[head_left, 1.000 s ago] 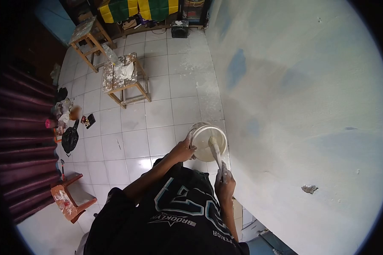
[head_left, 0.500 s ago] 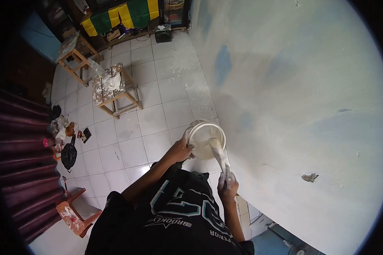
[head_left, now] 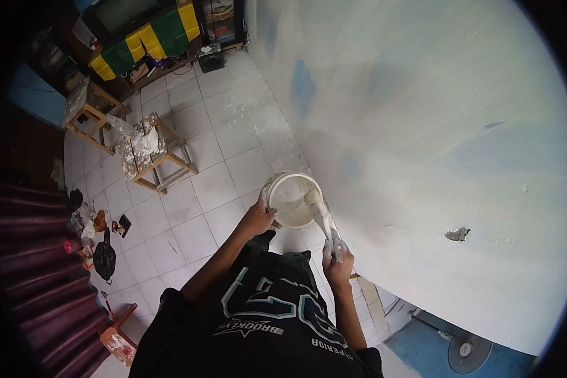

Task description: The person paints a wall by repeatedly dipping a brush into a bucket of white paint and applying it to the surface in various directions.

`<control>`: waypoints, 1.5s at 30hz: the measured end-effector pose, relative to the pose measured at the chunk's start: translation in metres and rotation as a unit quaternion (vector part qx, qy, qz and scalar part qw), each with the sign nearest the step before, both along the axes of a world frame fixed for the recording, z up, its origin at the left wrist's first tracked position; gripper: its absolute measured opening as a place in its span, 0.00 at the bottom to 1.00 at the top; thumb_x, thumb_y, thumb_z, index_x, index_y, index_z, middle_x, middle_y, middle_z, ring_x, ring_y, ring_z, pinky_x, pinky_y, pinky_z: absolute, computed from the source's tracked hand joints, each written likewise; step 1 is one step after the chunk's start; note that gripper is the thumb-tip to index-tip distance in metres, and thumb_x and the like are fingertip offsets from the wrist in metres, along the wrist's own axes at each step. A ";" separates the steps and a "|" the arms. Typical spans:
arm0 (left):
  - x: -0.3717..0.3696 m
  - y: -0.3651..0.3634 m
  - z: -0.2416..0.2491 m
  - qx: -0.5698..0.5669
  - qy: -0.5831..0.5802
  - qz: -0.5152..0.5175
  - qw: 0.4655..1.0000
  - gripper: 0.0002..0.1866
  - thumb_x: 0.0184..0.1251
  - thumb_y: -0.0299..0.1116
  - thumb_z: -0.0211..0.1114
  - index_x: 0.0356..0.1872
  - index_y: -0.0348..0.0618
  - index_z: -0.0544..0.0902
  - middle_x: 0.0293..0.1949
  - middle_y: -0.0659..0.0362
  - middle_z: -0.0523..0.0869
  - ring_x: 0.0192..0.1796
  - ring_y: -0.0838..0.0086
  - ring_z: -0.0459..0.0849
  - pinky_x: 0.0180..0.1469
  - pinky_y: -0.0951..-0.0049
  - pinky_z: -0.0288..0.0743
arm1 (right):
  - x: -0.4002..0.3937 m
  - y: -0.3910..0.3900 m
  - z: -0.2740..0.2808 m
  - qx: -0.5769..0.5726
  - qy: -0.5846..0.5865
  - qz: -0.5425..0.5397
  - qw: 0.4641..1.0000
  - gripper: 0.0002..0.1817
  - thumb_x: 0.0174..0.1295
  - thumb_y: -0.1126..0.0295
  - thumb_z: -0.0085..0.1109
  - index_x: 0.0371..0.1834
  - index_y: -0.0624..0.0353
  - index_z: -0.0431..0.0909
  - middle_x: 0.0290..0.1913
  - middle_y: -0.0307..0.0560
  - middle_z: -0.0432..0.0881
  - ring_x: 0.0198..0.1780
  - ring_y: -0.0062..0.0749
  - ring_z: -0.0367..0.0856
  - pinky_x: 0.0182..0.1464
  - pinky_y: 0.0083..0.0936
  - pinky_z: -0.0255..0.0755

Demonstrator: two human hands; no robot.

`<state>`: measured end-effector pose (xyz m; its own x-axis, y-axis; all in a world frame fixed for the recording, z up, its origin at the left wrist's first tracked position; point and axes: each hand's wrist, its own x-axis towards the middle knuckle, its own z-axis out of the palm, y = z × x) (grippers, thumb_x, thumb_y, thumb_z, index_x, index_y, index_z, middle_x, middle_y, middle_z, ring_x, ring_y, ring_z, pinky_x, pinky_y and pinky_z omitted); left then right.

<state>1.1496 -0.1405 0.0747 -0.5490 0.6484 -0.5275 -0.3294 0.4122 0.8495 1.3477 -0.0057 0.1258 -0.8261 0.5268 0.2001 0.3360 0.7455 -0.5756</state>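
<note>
**Scraper in the bucket, wall patch still open**

Your left hand (head_left: 256,220) grasps the rim of the white bucket (head_left: 290,200), held up beside the wall (head_left: 422,126). Your right hand (head_left: 337,264) is clenched on the scraper (head_left: 321,217), its blade dipped in the pale putty inside. The bucket looks partly filled. One chipped spot (head_left: 457,234) on the wall remains unfilled.

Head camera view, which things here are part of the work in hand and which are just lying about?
In use:
left hand gripping the bucket rim
right hand holding the putty knife, blade in the bucket
wall

Lying about:
wooden stools
black bag
fan
</note>
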 end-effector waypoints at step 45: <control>-0.003 0.005 0.028 0.038 -0.093 0.057 0.993 0.34 0.62 0.24 0.52 0.66 0.47 0.44 0.57 0.43 0.65 0.53 0.61 0.73 0.43 0.67 0.76 | -0.013 0.003 0.021 -0.046 0.010 -0.025 0.999 0.13 0.55 0.74 0.52 0.43 0.66 0.74 0.25 0.57 0.76 0.22 0.43 0.76 0.26 0.30 0.69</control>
<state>1.1466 -0.1353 0.1024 -0.5181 0.6298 -0.5787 -0.5247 0.3002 0.7966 1.3349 -0.0026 0.1464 -0.7948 0.5839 0.1655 0.3589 0.6721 -0.6477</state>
